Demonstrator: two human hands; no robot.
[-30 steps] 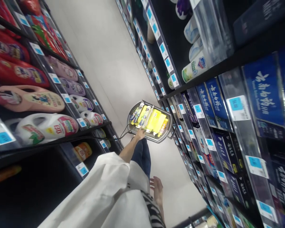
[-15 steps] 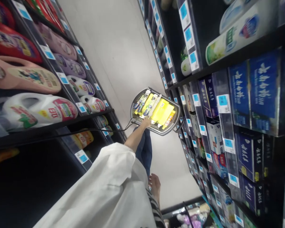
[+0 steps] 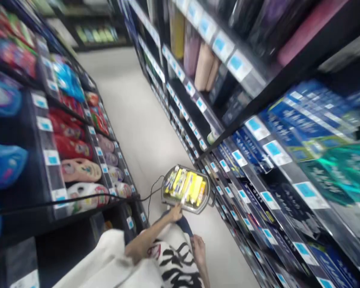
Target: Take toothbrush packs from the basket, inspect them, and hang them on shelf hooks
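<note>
My left hand [image 3: 176,213] is closed at the near rim of a dark grey shopping basket [image 3: 165,198]. Its fingers look wrapped at the edge, though blur hides the exact grip. Inside the basket lie several yellow packs [image 3: 194,186], side by side, some with dark-and-white printing. One of the basket's handles [image 3: 212,199] sticks out at its right end. Lower down, my right hand [image 3: 198,243] hangs beside my patterned clothing, with fingers loosely apart and nothing visible in them.
Shelving with detergent bottles [image 3: 81,170] lines the left side. On the right, shelves carry blue boxes [image 3: 306,116] and price labels. A black cable [image 3: 108,195] runs across from the left towards the basket. Pale floor [image 3: 132,100] stretches along the aisle to a far shelf.
The view has tilted up the aisle, so the basket and both hands appear lower. My left hand remains at the basket's near rim, and the right hand still hangs beside my body.
</note>
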